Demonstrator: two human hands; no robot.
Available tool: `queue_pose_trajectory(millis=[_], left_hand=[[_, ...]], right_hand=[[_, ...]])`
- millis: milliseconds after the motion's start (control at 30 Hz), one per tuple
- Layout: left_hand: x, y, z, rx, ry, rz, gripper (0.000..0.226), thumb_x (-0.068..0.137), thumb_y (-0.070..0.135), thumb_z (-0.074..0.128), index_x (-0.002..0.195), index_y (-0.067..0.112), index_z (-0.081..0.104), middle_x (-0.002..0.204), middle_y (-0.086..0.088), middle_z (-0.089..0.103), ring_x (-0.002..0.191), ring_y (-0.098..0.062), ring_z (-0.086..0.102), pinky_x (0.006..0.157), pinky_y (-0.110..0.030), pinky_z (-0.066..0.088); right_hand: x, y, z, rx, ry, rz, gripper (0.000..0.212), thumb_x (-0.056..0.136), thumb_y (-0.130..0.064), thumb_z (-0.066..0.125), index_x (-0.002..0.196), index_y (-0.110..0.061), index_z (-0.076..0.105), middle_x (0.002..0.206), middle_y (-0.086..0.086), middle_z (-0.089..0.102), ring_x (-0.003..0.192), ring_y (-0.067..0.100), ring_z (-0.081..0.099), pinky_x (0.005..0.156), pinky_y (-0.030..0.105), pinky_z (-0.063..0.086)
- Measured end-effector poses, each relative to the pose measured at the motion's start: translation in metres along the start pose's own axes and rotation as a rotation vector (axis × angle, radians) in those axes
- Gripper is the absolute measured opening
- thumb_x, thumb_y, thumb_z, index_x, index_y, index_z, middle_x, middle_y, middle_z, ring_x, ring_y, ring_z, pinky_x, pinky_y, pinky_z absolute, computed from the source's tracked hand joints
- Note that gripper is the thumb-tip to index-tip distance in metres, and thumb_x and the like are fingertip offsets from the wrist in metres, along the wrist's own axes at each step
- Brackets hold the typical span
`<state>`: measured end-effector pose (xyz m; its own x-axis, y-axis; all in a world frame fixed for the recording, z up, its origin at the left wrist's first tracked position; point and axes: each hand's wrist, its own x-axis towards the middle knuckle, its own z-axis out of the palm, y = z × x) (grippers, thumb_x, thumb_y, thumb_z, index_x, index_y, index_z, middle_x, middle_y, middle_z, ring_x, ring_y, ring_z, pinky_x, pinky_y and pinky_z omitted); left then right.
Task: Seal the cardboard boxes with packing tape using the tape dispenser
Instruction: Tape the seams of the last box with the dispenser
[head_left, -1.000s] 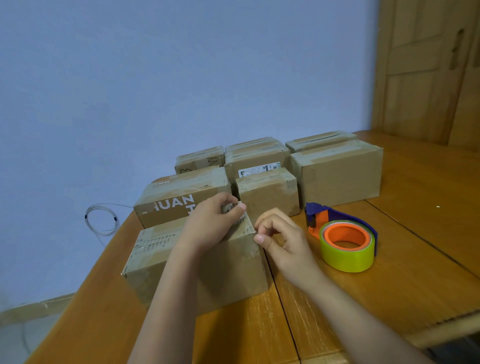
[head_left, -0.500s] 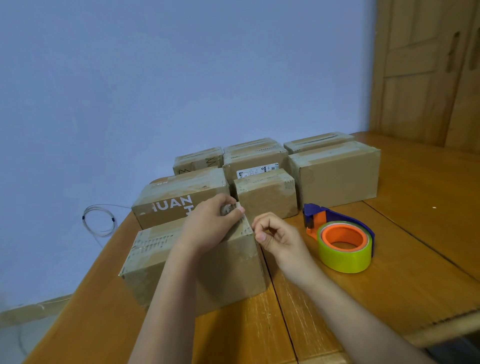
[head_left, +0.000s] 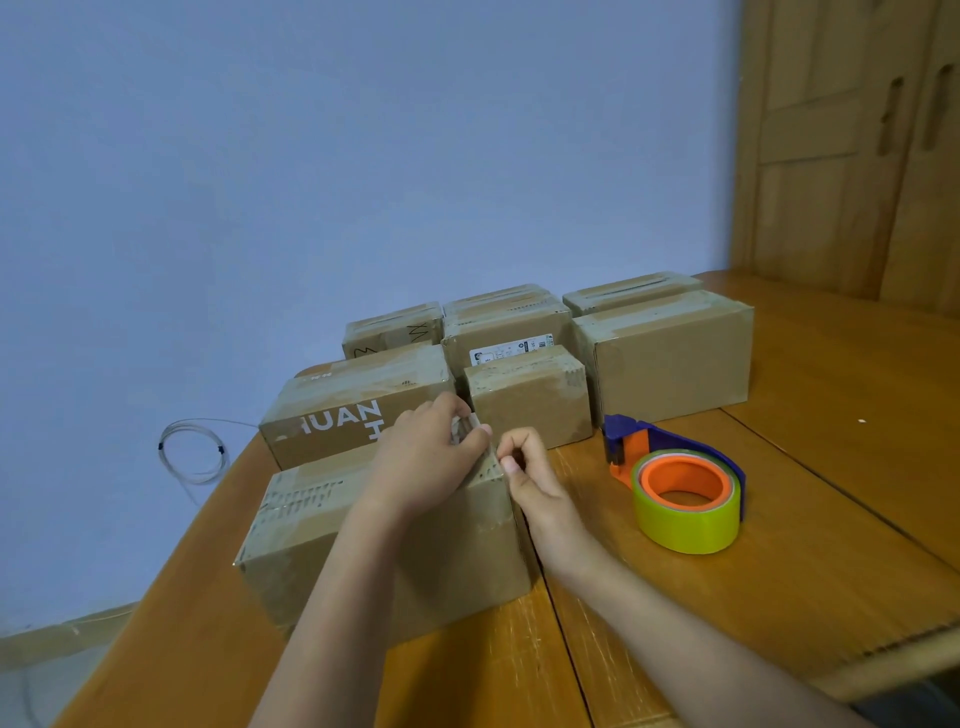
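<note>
At box corner, hands unmoved.

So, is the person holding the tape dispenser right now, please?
No, the tape dispenser lies untouched on the table, right of both hands at the nearest box.

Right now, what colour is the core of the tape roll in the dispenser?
Orange, inside a yellow-green tape roll; the head view shows it clearly.

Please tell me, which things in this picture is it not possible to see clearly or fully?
- Head view: the far right top corner of the nearest box is covered by the left hand and right hand; whether the fingers pinch tape there cannot be told.
- The white label on a rear box is too small to read.
- The lettered box: its print is partly behind the left hand.
- The tape dispenser: its cutting blade cannot be made out.
</note>
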<state>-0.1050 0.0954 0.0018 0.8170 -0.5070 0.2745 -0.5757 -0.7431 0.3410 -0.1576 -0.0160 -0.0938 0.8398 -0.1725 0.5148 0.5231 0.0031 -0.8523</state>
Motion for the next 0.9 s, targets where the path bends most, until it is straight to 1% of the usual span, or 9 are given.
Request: queue_pose_trajectory(millis=[167,233,367,433,533,633,733,833,900], left_hand=[[0.000,-0.003,0.000,-0.021,0.009,0.000,0.032,0.096,0.043,0.049,0.118,0.021,0.053,0.113,0.000,0.060,0.106,-0.022,0.054,0.091,-0.039,0.044],[0.000,-0.002,0.000,-0.028,0.009,0.010,0.032,0.096,0.043,0.049,0.119,0.021,0.053,0.113,0.000,0.060,0.105,-0.021,0.054,0.089,-0.037,0.045],[0.000,-0.002,0.000,-0.033,0.012,0.008,0.033,0.096,0.043,0.049,0.121,0.021,0.053,0.116,0.000,0.060,0.107,-0.020,0.053,0.087,-0.035,0.044],[-0.001,-0.002,0.000,-0.039,0.006,0.001,0.033,0.096,0.043,0.048,0.121,0.021,0.053,0.117,0.000,0.060,0.107,-0.020,0.053,0.086,-0.034,0.044],[-0.001,-0.001,-0.001,-0.050,-0.009,-0.011,0.033,0.096,0.043,0.049,0.121,0.022,0.053,0.117,0.000,0.060,0.108,-0.020,0.053,0.090,-0.037,0.044],[0.000,-0.003,-0.003,-0.091,-0.032,-0.034,0.035,0.095,0.044,0.050,0.122,0.023,0.054,0.116,0.000,0.060,0.109,-0.020,0.054,0.093,-0.038,0.045],[0.000,-0.006,-0.004,-0.350,-0.045,-0.065,0.029,0.095,0.037,0.053,0.120,0.023,0.058,0.117,0.004,0.062,0.111,-0.015,0.056,0.091,-0.031,0.046],[-0.002,-0.009,-0.010,-0.644,-0.048,-0.080,0.021,0.096,0.018,0.055,0.115,0.020,0.062,0.114,0.006,0.065,0.109,-0.010,0.060,0.081,-0.015,0.045],[-0.003,-0.012,-0.013,-0.819,-0.050,-0.092,0.022,0.092,0.011,0.058,0.112,0.019,0.065,0.113,0.002,0.068,0.106,-0.012,0.062,0.083,-0.015,0.048]], right_hand=[[-0.002,0.001,0.001,-0.087,0.045,-0.049,0.051,0.085,-0.070,0.042,0.098,-0.021,0.045,0.082,-0.020,0.045,0.075,-0.001,0.044,0.067,0.014,0.039],[-0.002,0.004,0.000,-0.120,0.044,-0.041,0.052,0.083,-0.073,0.040,0.101,-0.025,0.046,0.088,-0.015,0.046,0.080,0.002,0.045,0.071,0.016,0.040],[-0.006,0.011,-0.004,-0.212,0.013,0.019,0.028,0.090,-0.061,0.031,0.112,-0.050,0.042,0.119,-0.007,0.044,0.114,0.004,0.043,0.093,0.019,0.040],[-0.009,0.011,-0.006,-0.241,-0.005,0.033,0.027,0.093,-0.054,0.030,0.119,-0.053,0.038,0.128,-0.009,0.040,0.122,-0.001,0.037,0.096,0.014,0.037],[-0.011,0.010,-0.005,-0.303,0.010,-0.001,0.030,0.094,-0.044,0.028,0.123,-0.050,0.036,0.126,-0.012,0.039,0.120,-0.005,0.037,0.094,0.008,0.035],[-0.011,0.009,-0.002,-0.376,0.060,-0.077,0.035,0.094,-0.027,0.030,0.121,-0.047,0.039,0.116,-0.013,0.042,0.109,-0.003,0.042,0.091,0.009,0.036],[-0.010,0.014,-0.005,-0.509,0.112,-0.162,0.045,0.086,-0.009,0.038,0.121,-0.034,0.048,0.108,-0.015,0.045,0.103,0.002,0.046,0.087,0.017,0.042],[-0.004,0.012,-0.011,-0.578,0.238,-0.228,0.039,0.083,-0.007,0.044,0.116,-0.027,0.052,0.103,-0.017,0.046,0.097,0.003,0.050,0.079,0.019,0.046],[0.006,0.003,-0.013,-0.578,0.306,-0.296,0.036,0.084,-0.007,0.045,0.113,-0.026,0.052,0.102,-0.016,0.047,0.096,0.001,0.050,0.079,0.014,0.043]])
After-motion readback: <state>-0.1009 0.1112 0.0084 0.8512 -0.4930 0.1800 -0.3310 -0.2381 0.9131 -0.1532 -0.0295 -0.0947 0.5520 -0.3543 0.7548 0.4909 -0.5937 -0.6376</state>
